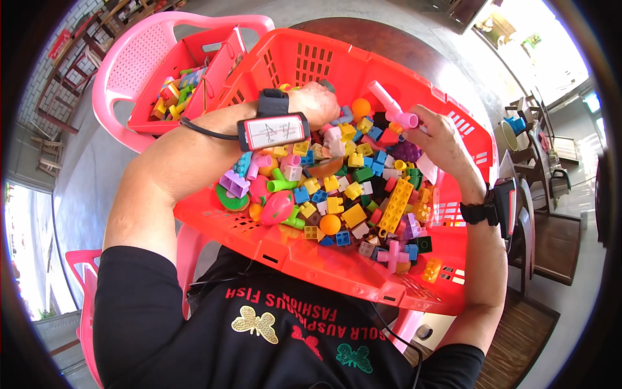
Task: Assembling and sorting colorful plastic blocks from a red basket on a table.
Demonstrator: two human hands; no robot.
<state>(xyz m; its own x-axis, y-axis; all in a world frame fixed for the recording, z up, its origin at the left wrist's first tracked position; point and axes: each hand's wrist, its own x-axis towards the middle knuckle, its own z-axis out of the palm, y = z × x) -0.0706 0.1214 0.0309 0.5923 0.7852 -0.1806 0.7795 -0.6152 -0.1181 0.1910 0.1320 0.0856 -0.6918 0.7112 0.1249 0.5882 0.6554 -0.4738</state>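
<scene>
The right hand (440, 135) pinches a pink T-shaped pipe connector (387, 100) near its ringed end, its long arm pointing up and away to the hand's left, above the red slotted basket (304, 259). With the grip at one end only, the piece could swivel or slip out and drop into the mixed toy bricks below. A purple grape-cluster toy (407, 152) lies just below this hand; lowering the knuckles carelessly could shove it into its neighbours.

The left hand (316, 106) reaches into the far part of the pile, back upward, near a dark grey piece (326, 85); its fingers are largely hidden, so whether it grips anything I cannot tell. Digging there could make bricks slide and set the orange ball (361, 107), just right of that hand, rolling. On the left wrist, the strapped device (272, 131) trails a black cable (206, 133), which could snag on the basket's rim.
</scene>
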